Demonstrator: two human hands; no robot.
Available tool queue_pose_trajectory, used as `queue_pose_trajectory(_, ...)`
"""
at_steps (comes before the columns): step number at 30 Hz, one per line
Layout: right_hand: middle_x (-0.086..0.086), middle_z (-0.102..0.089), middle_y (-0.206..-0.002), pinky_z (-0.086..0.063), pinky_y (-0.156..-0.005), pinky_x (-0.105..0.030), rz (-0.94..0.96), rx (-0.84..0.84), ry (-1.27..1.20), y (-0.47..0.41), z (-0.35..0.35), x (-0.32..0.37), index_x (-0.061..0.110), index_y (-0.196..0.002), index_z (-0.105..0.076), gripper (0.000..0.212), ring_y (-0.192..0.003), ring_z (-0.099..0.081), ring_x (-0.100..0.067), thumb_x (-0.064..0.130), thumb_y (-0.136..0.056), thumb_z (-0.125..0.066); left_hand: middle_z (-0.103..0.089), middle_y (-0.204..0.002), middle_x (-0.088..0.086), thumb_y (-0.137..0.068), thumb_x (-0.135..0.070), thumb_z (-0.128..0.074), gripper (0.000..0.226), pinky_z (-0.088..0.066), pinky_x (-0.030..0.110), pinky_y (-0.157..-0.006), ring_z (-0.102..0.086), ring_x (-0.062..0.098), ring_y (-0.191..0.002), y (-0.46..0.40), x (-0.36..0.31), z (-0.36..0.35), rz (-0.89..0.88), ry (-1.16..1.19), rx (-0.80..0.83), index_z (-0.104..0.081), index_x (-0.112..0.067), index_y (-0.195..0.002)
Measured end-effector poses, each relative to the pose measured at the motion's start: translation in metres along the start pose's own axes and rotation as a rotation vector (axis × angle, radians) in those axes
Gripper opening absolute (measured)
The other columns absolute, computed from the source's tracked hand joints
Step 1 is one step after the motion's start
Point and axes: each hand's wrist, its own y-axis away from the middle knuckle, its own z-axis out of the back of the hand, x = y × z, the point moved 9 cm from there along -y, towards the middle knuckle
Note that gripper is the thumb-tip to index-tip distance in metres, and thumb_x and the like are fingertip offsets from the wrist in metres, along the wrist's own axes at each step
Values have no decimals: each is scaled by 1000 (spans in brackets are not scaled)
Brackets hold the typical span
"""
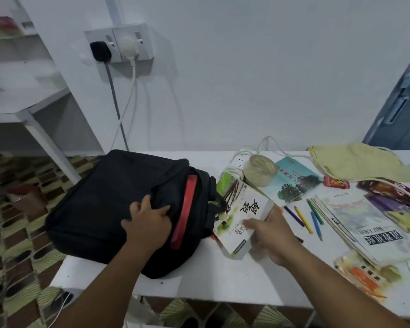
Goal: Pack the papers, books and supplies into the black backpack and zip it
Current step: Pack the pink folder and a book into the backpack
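Black backpack (118, 209) lies flat at centre-left on the white table (199, 275). Left hand (147, 221) clutches its top fabric, likely holding the mouth open. Right hand (270, 233) grasps a white-green book (240, 216) angled toward the opening; opening itself hard to see. More books (374, 228) and pencils (305, 216) wait at right.
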Motion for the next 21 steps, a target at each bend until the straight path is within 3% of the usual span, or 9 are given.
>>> queue_pose_trajectory(2, -1, -76, -94, -59, -52, -44, 32, -52, -1, -2, 7, 14, 19, -113, -58, 38, -80, -74, -23, -9, -89, -59, -12, -160, 2, -84, -72, -49, 63, -33, 57, -107, -21, 37, -139, -3, 6, -9, 60, 33, 154, -45, -46, -142)
queue_pose_trajectory(3, -2, -74, -96, -57, -51, -40, 52, -79, -13, 0, 10, 26, 19, -115, -57, 40, -80, -73, -23, -10, -88, -58, -15, -157, 5, -78, -75, -56, 75, -38, 56, -106, -27, 41, -135, -6, 7, -12, 39, -7, 185, -39, -45, -144)
queue_pose_trajectory(5, -4, -72, -103, -57, -58, -40, 106, -139, -20, 3, 17, 49, 20, -120, -54, 46, -87, -71, -26, -11, -86, -58, -32, -144, 9, -74, -64, -69, 83, -44, 48, -100, -41, 41, -124, -10, 10, -6, -25, -51, 183, -34, -39, -146)
queue_pose_trajectory(7, -4, -71, -105, -56, -59, -41, 187, -227, 2, 14, 26, 76, 23, -121, -53, 49, -90, -70, -29, -10, -84, -59, -55, -123, 9, -80, -42, -71, 67, -48, 35, -90, -57, 32, -109, -17, 14, 9, -73, 75, 154, -46, -27, -140)
queue_pose_trajectory(9, -2, -70, -103, -56, -56, -41, 306, -316, -17, 31, 35, 105, 25, -118, -52, 49, -90, -70, -30, -9, -82, -59, -66, -104, 7, -82, -22, -67, 45, -53, 31, -80, -65, 23, -89, -25, 25, 31, -50, 296, 95, -59, -19, -126)
queue_pose_trajectory(11, 2, -68, -103, -58, -53, -41, 415, -352, -96, 47, 35, 130, 24, -118, -48, 49, -88, -70, -25, -8, -83, -60, -67, -100, 6, -85, -16, -63, 39, -51, 28, -69, -63, 16, -79, -30, 42, 49, 14, 479, 22, -61, -20, -123)
queue_pose_trajectory(13, 4, -66, -101, -54, -45, -32, 450, -324, -181, 49, 25, 142, 22, -118, -42, 48, -79, -69, -19, -9, -85, -59, -66, -111, 4, -87, -14, -61, 43, -48, 24, -64, -62, 11, -82, -33, 58, 62, 45, 632, -42, -57, -24, -128)
queue_pose_trajectory(18, -8, -74, -108, -56, -63, -51, 247, -104, -285, 4, -51, 111, 18, -125, -47, 56, -85, -74, -31, -12, -80, -59, -66, -109, -11, -86, -4, -62, 46, -54, 36, -91, -63, 9, -100, -28, 74, 108, -21, 867, -198, -57, -29, -125)
queue_pose_trajectory(21, -9, -76, -106, -58, -60, -46, 97, 3, -256, -14, -109, 78, 18, -119, -53, 50, -88, -75, -34, -12, -79, -58, -65, -103, -24, -87, -3, -63, 45, -55, 38, -92, -61, -2, -97, -24, 81, 127, -62, 920, -246, -57, -34, -120)
